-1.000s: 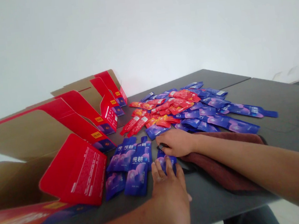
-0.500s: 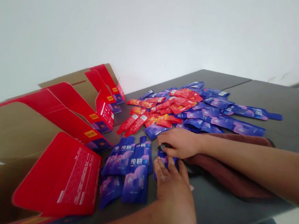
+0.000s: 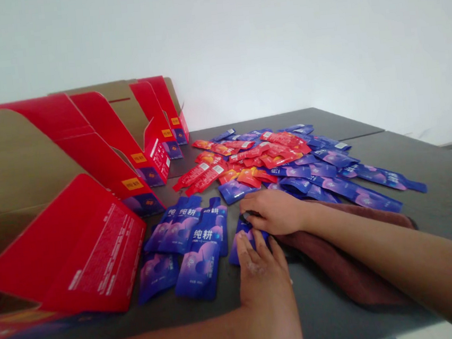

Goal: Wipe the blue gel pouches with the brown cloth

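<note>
My left hand point(image 3: 262, 275) lies with its fingers stretched flat over the lower part of a blue-purple sachet point(image 3: 237, 248), pressing it on the dark table. Just beyond, my right hand point(image 3: 274, 211) is closed around a small black object point(image 3: 245, 217) at the top of that sachet; most of the object is hidden by the fingers. Under the right forearm is a brown cloth point(image 3: 352, 280) with a dark edge. Left of my hands, several blue sachets point(image 3: 197, 263) are laid out face up, some overlapping.
A mixed pile of red sachets point(image 3: 276, 151) and blue sachets point(image 3: 331, 156) spreads behind my hands. Open red cardboard boxes point(image 3: 94, 251) stand in a row along the left, flaps up, the nearest flap beside the laid-out sachets. A pale wall point(image 3: 277, 42) rises behind the table.
The view has shifted slightly, so the boxes sit higher and further left. More of the sachet under my hands shows on its left side. Both hands stay close together on it.
</note>
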### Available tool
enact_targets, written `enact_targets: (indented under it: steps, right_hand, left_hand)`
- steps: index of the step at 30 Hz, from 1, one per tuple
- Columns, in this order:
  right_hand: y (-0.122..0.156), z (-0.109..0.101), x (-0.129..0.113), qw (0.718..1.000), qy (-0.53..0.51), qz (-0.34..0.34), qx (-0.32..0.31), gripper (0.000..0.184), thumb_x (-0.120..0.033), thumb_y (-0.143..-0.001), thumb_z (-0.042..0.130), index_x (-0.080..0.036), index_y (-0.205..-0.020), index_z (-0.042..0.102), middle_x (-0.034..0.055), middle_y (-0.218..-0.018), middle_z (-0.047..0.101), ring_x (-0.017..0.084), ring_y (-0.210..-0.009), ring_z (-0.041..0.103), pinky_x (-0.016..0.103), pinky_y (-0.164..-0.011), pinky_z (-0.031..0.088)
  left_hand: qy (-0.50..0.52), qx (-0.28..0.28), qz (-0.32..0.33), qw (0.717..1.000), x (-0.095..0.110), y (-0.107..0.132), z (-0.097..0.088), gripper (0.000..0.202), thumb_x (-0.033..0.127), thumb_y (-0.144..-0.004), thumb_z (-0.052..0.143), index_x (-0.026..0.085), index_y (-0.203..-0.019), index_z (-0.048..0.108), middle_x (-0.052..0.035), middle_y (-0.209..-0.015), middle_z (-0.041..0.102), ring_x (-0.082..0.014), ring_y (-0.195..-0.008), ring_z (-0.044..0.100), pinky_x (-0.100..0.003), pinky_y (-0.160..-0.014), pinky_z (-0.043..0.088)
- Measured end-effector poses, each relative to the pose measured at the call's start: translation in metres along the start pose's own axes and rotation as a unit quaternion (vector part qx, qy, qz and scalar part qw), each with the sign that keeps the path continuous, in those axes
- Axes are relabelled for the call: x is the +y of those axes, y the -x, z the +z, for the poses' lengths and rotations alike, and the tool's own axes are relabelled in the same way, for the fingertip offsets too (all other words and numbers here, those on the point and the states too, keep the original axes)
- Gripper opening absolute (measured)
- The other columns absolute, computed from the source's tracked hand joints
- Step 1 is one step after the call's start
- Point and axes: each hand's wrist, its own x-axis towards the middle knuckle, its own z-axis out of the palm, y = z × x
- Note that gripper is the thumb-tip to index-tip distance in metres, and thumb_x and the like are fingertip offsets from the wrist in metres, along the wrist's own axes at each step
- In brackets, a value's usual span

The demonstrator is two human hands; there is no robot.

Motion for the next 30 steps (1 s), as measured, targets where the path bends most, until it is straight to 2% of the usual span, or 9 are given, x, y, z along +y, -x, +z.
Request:
enact_targets:
  steps: [4, 9, 15, 18, 21, 30]
  right_hand:
    - [0.0011, 0.0001, 0.0002, 0.999, -0.021, -0.024, 0.004, 0.011, -0.019, -0.085, 0.048, -0.017, -0.086, 0.059, 0.0049, -0.086, 0.063, 0.015, -0.076, 0.055, 0.025, -0.068, 0.038]
    - [0.0024, 0.0003, -0.0026, 0.995, -0.062, -0.074, -0.001, 0.008, -0.014, -0.079, 0.051, -0.017, -0.081, 0.058, 0.0028, -0.083, 0.062, 0.014, -0.075, 0.054, 0.024, -0.067, 0.038]
    - [0.0010, 0.0024, -0.0038, 1.000, -0.004, -0.003, 0.001, 0.010, -0.019, -0.083, 0.048, -0.018, -0.083, 0.058, 0.0036, -0.084, 0.065, 0.015, -0.075, 0.055, 0.025, -0.066, 0.036]
    - [0.0009, 0.0035, -0.0014, 0.999, 0.024, 0.047, -0.005, 0.011, -0.023, -0.086, 0.047, -0.018, -0.086, 0.058, 0.0053, -0.087, 0.066, 0.016, -0.079, 0.058, 0.026, -0.067, 0.037]
    - [0.0010, 0.0035, 0.0001, 0.997, 0.027, 0.069, -0.011, 0.011, -0.022, -0.086, 0.048, -0.018, -0.088, 0.058, 0.0056, -0.087, 0.066, 0.017, -0.080, 0.059, 0.025, -0.067, 0.037]
    - [0.0012, 0.0033, -0.0011, 0.999, -0.030, -0.019, -0.003, 0.013, -0.018, -0.083, 0.048, -0.017, -0.090, 0.059, 0.0047, -0.086, 0.065, 0.016, -0.080, 0.057, 0.026, -0.071, 0.039]
  left_hand:
    - [-0.013, 0.006, -0.004, 1.000, 0.0012, 0.0005, 0.0021, 0.046, 0.024, -0.092, 0.046, 0.021, -0.138, 0.045, -0.0180, -0.143, 0.044, -0.0374, -0.127, 0.044, -0.053, -0.104, 0.043]
    - [-0.030, 0.017, -0.001, 0.999, 0.0027, 0.0010, 0.0026, 0.046, 0.023, -0.092, 0.047, 0.019, -0.137, 0.046, -0.0186, -0.137, 0.052, -0.0355, -0.125, 0.048, -0.050, -0.101, 0.047]
    - [-0.033, 0.026, 0.002, 0.999, 0.0027, 0.0003, 0.0006, 0.046, 0.024, -0.090, 0.050, 0.019, -0.136, 0.047, -0.0169, -0.139, 0.049, -0.0352, -0.124, 0.049, -0.051, -0.102, 0.046]
    - [-0.025, 0.013, 0.001, 1.000, 0.0027, 0.0001, 0.0004, 0.046, 0.025, -0.090, 0.049, 0.020, -0.136, 0.048, -0.0159, -0.140, 0.046, -0.0353, -0.125, 0.048, -0.052, -0.102, 0.046]
    - [-0.020, -0.002, 0.004, 1.000, 0.0029, 0.0006, -0.0002, 0.046, 0.026, -0.091, 0.047, 0.020, -0.137, 0.047, -0.0164, -0.141, 0.044, -0.0347, -0.125, 0.047, -0.050, -0.104, 0.044]
    - [-0.013, 0.003, -0.004, 1.000, 0.0046, 0.0016, -0.0004, 0.046, 0.025, -0.091, 0.047, 0.018, -0.137, 0.046, -0.0182, -0.138, 0.049, -0.0355, -0.124, 0.049, -0.050, -0.104, 0.044]
